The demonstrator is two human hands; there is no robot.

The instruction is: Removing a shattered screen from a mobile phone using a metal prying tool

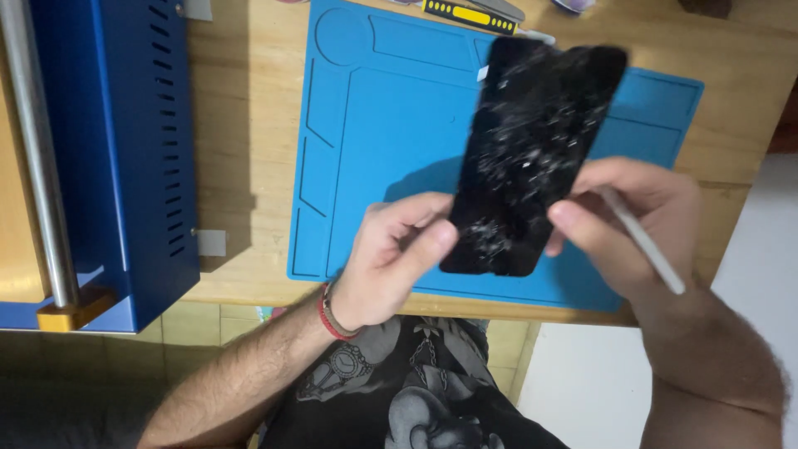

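Two hands grip cracked phone (532,158) over blue mat (391,133); right hand (632,224) also holds white tool (644,241), left hand (391,258) pinching.

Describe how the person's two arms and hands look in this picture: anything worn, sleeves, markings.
Both forearms are bare and hairy, with no sleeves showing. The left hand has red and dark cord bracelets around its wrist. The right hand shows no ring, watch or band. No gloves on either hand. No tattoos or marks can be made out on the arms.
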